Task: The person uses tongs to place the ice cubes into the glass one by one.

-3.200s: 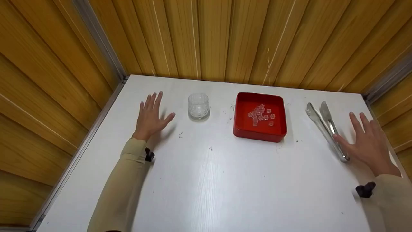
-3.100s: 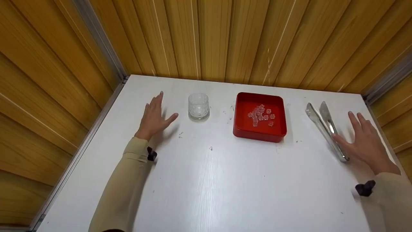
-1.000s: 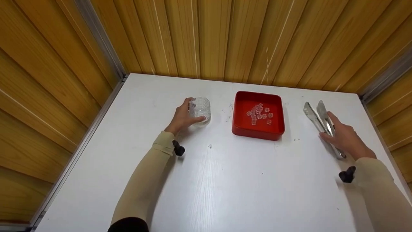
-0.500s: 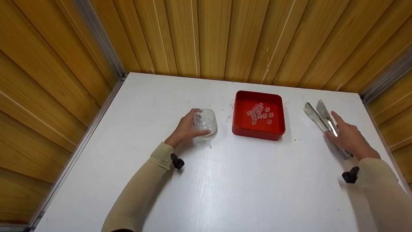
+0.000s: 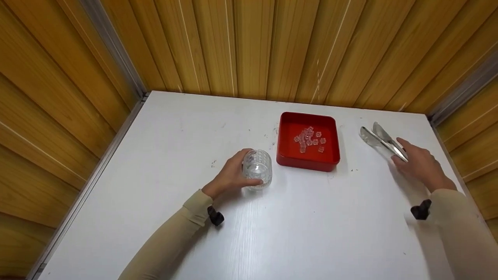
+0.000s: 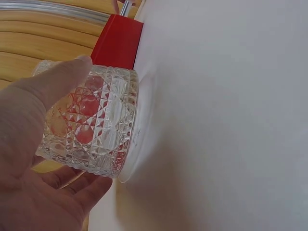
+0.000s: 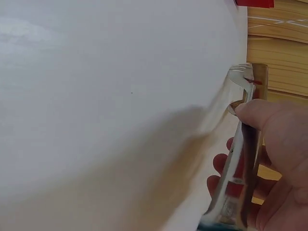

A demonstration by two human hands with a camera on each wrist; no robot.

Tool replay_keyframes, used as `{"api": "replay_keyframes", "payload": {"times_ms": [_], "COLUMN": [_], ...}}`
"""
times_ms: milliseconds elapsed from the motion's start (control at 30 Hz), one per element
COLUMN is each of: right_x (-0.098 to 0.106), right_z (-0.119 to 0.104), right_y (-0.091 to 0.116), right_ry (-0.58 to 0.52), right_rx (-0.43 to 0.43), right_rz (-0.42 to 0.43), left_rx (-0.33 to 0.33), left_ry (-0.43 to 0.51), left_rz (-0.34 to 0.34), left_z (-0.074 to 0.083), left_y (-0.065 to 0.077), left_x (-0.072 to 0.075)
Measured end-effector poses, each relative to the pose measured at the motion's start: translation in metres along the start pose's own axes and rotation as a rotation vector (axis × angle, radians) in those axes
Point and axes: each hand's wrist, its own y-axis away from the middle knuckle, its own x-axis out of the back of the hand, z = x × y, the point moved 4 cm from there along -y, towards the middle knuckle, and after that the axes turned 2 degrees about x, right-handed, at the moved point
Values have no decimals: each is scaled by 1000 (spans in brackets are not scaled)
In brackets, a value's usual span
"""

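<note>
Metal tongs (image 5: 387,146), I see, are gripped in the right hand (image 5: 422,165); the left hand (image 5: 230,174) clasps a glass (image 5: 260,167) near the red tray (image 5: 305,162).

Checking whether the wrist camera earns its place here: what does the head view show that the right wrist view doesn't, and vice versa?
Only the head view: the left hand holding the glass, and the clear cubes in the red tray.
Only the right wrist view: the fingertips of the right hand showing past the tongs.
Both: the right hand holding the tongs, the white table, the wood panels, and some red, likely a tray corner in the wrist view.
</note>
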Motion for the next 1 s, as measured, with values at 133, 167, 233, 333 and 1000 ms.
{"api": "replay_keyframes", "payload": {"times_ms": [133, 167, 233, 333, 1000], "right_x": [5, 6, 8, 12, 62], "right_z": [0, 0, 0, -3, -31], "right_y": [4, 6, 6, 5, -3], "right_ry": [21, 28, 49, 83, 180], "right_rx": [27, 30, 39, 59, 112], "right_rz": [46, 53, 66, 87, 83], "left_rx": [-24, -26, -33, -39, -73], "left_ry": [17, 23, 34, 50, 110], "left_rz": [-26, -34, -48, -55, -66], "left_z": [6, 7, 8, 10, 19], "left_y": [6, 7, 9, 10, 12], "left_x": [-11, -14, -19, -24, -40]}}
